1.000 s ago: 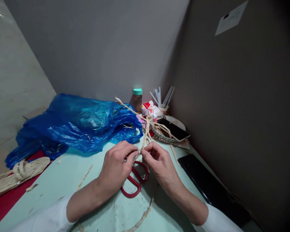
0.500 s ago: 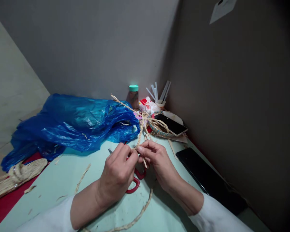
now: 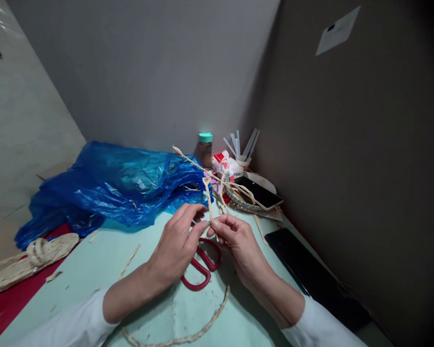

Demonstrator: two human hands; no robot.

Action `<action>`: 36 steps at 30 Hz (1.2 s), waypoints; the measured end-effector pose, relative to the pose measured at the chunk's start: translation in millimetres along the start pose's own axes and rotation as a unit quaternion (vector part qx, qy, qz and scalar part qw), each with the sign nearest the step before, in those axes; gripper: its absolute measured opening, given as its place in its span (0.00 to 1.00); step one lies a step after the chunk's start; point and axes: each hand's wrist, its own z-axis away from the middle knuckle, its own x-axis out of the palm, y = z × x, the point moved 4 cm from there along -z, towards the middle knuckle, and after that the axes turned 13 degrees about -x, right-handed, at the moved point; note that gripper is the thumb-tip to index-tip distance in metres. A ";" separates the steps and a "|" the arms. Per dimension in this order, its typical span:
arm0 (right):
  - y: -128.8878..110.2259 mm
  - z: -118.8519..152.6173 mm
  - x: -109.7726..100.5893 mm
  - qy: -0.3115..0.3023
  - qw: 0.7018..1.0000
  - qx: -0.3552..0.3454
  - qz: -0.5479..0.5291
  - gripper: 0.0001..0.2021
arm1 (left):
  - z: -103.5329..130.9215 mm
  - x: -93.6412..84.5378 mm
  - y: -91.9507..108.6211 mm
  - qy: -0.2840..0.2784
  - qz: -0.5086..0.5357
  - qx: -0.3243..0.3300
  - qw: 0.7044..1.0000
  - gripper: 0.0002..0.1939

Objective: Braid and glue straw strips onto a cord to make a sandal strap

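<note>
A pale braided fibre cord [image 3: 209, 200] rises from my fingertips toward the cluttered back of the table. My left hand [image 3: 179, 236] pinches its lower end between thumb and fingers. Right beside it, my right hand [image 3: 235, 238] grips the same cord end, its fingertips nearly touching the left thumb. Red-handled scissors [image 3: 201, 277] lie on the table beneath my hands, their blades hidden. Another twisted cord [image 3: 202, 332] curves across the table close to me. Loose strands [image 3: 188, 159] stretch over the blue plastic bag [image 3: 112, 183].
A jar with a green lid [image 3: 205, 147], a cup of white sticks [image 3: 243, 159] and a phone [image 3: 260, 193] stand or lie at the back. A long black device [image 3: 311, 270] is at right, a woven sandal-like piece [image 3: 39, 255] at left.
My left hand has spread and shifted slightly, showing more of the red scissor handles. The braid's upper end now stands apart from the other strands. The view has tilted a little.
</note>
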 end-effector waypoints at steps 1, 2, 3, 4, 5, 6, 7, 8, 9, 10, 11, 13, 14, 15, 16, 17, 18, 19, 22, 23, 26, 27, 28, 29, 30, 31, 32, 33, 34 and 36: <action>0.7 1.4 2.3 -0.013 1.000 0.009 -0.001 0.12 | -2.9 2.7 -3.3 -0.062 0.037 -0.053 0.996 0.10; 1.7 2.6 4.2 -0.025 1.000 0.016 0.001 0.12 | -4.4 5.8 -5.8 -0.117 0.068 -0.090 0.987 0.11; 2.6 3.5 5.7 -0.034 0.999 0.020 0.005 0.13 | -5.3 8.1 -7.5 -0.154 0.091 -0.111 0.978 0.12; 3.6 3.9 6.6 -0.041 0.999 0.023 0.009 0.13 | -6.0 9.5 -8.9 -0.174 0.104 -0.120 0.972 0.12; 4.5 3.9 7.0 -0.046 0.999 0.025 0.014 0.13 | -6.8 9.7 -10.1 -0.177 0.110 -0.119 0.971 0.12; 5.3 3.5 7.2 -0.053 0.998 0.024 0.017 0.13 | -7.7 9.4 -11.2 -0.173 0.110 -0.110 0.973 0.11; 5.8 2.9 7.3 -0.062 0.998 0.022 0.021 0.12 | -8.3 9.1 -12.5 -0.171 0.106 -0.100 0.974 0.11; 6.1 2.2 7.3 -0.073 0.997 0.019 0.026 0.12 | -8.8 9.0 -14.2 -0.171 0.101 -0.093 0.976 0.11; 5.9 1.5 7.2 -0.087 0.995 0.014 0.038 0.12 | -9.2 9.0 -16.2 -0.172 0.092 -0.090 0.977 0.11; 5.1 0.9 6.9 -0.102 0.993 0.006 0.058 0.11 | -9.6 9.0 -18.4 -0.170 0.078 -0.087 0.979 0.11; 3.5 0.6 6.5 -0.117 0.989 -0.009 0.089 0.10 | -10.0 8.9 -20.6 -0.163 0.058 -0.087 0.981 0.11; -2.0 0.9 5.9 -0.148 0.970 -0.058 0.184 0.08 | -10.5 8.9 -24.5 -0.146 0.010 -0.095 0.985 0.11; -5.1 1.8 6.1 -0.163 0.952 -0.089 0.245 0.08 | -10.7 8.9 -25.7 -0.137 -0.014 -0.099 0.985 0.11; -7.8 3.1 6.6 -0.175 0.927 -0.118 0.309 0.08 | -10.8 9.0 -26.1 -0.130 -0.035 -0.103 0.986 0.11; -9.5 4.5 7.2 -0.185 0.899 -0.142 0.370 0.08 | -10.9 9.0 -25.9 -0.125 -0.050 -0.104 0.985 0.11; -10.4 5.8 7.8 -0.191 0.870 -0.160 0.425 0.09 | -11.0 8.8 -25.1 -0.121 -0.061 -0.102 0.985 0.11; -10.5 6.9 8.4 -0.194 0.842 -0.173 0.472 0.10 | -11.2 8.4 -23.9 -0.118 -0.068 -0.097 0.986 0.12; -10.1 7.6 8.8 -0.195 0.816 -0.183 0.512 0.10 | -11.5 7.7 -22.7 -0.114 -0.071 -0.090 0.987 0.12; -9.7 8.0 9.7 -0.181 0.746 -0.214 0.604 0.10 | -12.6 4.0 -21.5 -0.091 -0.058 -0.082 0.991 0.12; -10.5 8.3 10.3 -0.172 0.725 -0.230 0.626 0.10 | -12.8 2.7 -21.9 -0.079 -0.049 -0.085 0.992 0.12; -14.0 11.9 14.5 -0.147 0.682 -0.295 0.653 0.11 | -11.6 1.3 -23.2 -0.044 -0.010 -0.103 0.994 0.12; -14.4 14.1 16.4 -0.141 0.673 -0.319 0.652 0.11 | -10.5 1.8 -23.3 -0.034 0.008 -0.110 0.993 0.12; -14.0 16.7 18.3 -0.136 0.667 -0.340 0.649 0.11 | -9.2 2.6 -23.2 -0.023 0.027 -0.117 0.992 0.12; -13.0 19.3 20.1 -0.129 0.662 -0.361 0.645 0.10 | -7.6 3.9 -23.1 -0.013 0.045 -0.124 0.991 0.12; -11.5 22.0 21.8 -0.122 0.657 -0.379 0.640 0.10 | -5.8 5.6 -23.1 -0.005 0.062 -0.131 0.989 0.11; -9.8 24.5 23.4 -0.116 0.651 -0.397 0.637 0.10 | -4.1 7.7 -23.5 -0.002 0.078 -0.139 0.987 0.11; -8.1 26.9 25.1 -0.113 0.643 -0.414 0.634 0.09 | -2.5 10.3 -24.2 -0.004 0.094 -0.147 0.985 0.11; -6.8 29.1 27.0 -0.112 0.633 -0.429 0.635 0.09 | -1.1 13.0 -25.4 -0.009 0.114 -0.155 0.981 0.11; -6.0 31.0 29.0 -0.113 0.620 -0.442 0.639 0.09 | 0.1 15.7 -27.0 -0.017 0.138 -0.165 0.977 0.11; -6.5 34.2 33.4 -0.117 0.585 -0.461 0.656 0.08 | 1.4 20.5 -31.0 -0.035 0.196 -0.189 0.962 0.10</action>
